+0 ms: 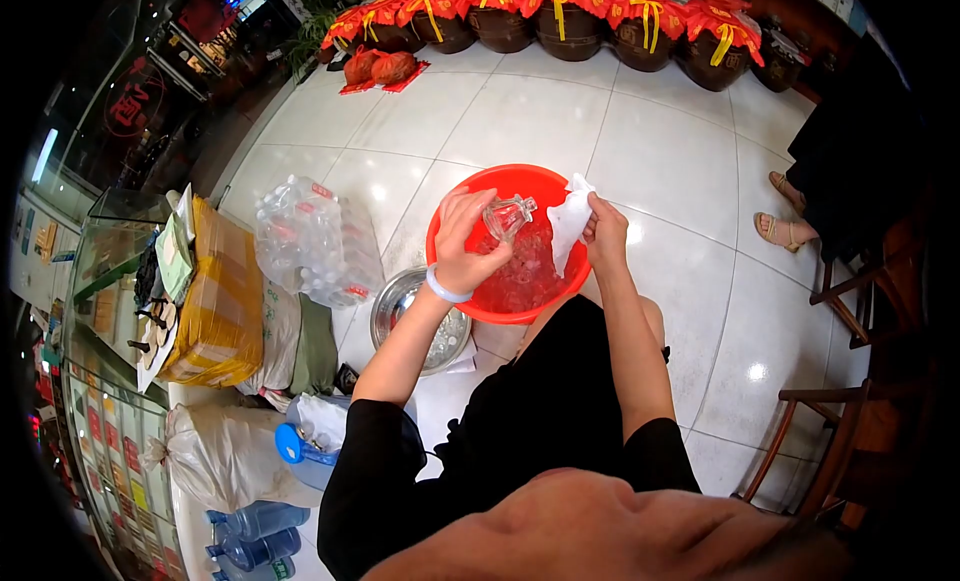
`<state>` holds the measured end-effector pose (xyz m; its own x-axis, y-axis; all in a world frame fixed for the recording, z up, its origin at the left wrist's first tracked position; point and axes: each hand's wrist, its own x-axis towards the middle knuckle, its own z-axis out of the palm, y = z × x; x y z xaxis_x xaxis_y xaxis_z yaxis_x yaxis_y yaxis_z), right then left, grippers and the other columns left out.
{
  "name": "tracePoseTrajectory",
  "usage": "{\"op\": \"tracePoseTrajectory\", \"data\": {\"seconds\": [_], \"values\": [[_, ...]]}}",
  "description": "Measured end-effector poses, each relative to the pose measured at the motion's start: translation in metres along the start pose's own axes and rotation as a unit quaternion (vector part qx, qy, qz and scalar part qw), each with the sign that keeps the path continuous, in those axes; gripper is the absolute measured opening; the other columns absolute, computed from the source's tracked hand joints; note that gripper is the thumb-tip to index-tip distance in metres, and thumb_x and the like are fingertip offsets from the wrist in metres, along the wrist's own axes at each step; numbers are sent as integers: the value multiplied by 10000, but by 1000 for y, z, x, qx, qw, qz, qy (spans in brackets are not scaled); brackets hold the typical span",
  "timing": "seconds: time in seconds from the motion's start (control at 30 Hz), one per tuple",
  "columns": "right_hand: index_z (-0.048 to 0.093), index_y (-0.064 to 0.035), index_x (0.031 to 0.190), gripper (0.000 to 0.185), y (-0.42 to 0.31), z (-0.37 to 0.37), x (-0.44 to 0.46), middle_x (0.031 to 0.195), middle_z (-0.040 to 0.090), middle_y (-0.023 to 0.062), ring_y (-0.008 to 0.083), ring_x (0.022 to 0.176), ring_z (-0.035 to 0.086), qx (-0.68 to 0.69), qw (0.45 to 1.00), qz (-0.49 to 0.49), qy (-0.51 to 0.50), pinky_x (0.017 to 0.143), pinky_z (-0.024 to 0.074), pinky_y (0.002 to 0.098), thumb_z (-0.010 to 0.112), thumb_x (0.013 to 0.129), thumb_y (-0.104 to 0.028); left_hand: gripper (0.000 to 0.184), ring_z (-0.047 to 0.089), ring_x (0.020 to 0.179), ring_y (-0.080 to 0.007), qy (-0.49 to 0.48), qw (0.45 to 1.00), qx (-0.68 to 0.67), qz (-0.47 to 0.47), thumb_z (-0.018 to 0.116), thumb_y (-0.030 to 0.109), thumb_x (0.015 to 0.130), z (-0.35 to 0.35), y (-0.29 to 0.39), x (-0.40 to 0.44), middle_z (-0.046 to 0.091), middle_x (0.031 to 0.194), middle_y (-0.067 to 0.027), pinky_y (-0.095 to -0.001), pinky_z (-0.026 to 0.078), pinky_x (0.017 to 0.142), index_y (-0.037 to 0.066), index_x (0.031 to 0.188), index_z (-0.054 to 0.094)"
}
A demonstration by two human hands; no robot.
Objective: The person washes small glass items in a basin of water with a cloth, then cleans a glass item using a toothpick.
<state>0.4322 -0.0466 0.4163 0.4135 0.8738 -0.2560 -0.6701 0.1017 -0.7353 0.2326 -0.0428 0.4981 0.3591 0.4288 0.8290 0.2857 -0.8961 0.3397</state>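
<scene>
My left hand point(462, 243), with a pale bangle on its wrist, grips a small clear glass vessel point(508, 218) with a flared, shaped rim. The glass is tilted, over a red plastic basin point(440, 273). In my right hand point(607, 231) a white cloth point(570, 221) is pinched and hangs over the basin's right side, apart from the glass. Water and clear shapes, too blurred to name, show inside the basin. To the basin's left sits a stainless steel bowl point(381, 323) with clear items in it, partly hidden by my left forearm.
Shrink-wrapped plastic bottles point(310, 236) and a taped carton point(225, 291) stand at the left. Below are a sack point(222, 456) and large blue water bottles point(262, 521). Dark jars point(570, 36) with red covers line the back. A person's sandalled feet point(785, 229) and wooden chairs point(850, 421) are at right.
</scene>
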Motion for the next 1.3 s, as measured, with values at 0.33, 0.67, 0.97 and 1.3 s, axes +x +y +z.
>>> {"op": "tracePoseTrajectory", "data": {"seconds": [0.33, 0.67, 0.97, 1.3], "values": [[552, -14, 794, 165, 2, -5, 2, 567, 443, -42, 43, 454, 323, -5, 1000, -2, -12, 414, 239, 197, 535, 833, -173, 304, 554, 845, -218, 71, 830, -398, -384, 601, 106, 719, 7, 7, 0, 586, 925, -85, -380, 404, 825, 23, 1001, 525], [561, -9, 800, 153, 3, -7, 3, 604, 508, -22, 42, 458, 377, -8, 1000, 4, -18, 412, 242, 193, 550, 813, -161, 363, 528, 750, -219, 73, 443, -671, -590, 460, 424, 791, 5, -13, -7, 608, 766, -65, -479, 339, 895, 89, 889, 559], [564, -6, 802, 164, 6, -8, 6, 593, 503, -28, 39, 456, 387, 4, 1000, -4, -26, 404, 246, 191, 551, 815, -168, 431, 438, 616, -189, 65, 370, -737, -562, 387, 490, 817, 7, -18, -16, 551, 591, -22, -420, 326, 894, 101, 740, 555], [573, 25, 838, 193, 6, -5, 5, 592, 480, -28, 43, 466, 350, -10, 1000, -6, -11, 419, 243, 195, 556, 813, -165, 578, 403, 551, -110, -92, 405, -849, -327, 205, 564, 852, 9, -30, -33, 317, 338, 38, -267, 313, 765, 130, 606, 497]]}}
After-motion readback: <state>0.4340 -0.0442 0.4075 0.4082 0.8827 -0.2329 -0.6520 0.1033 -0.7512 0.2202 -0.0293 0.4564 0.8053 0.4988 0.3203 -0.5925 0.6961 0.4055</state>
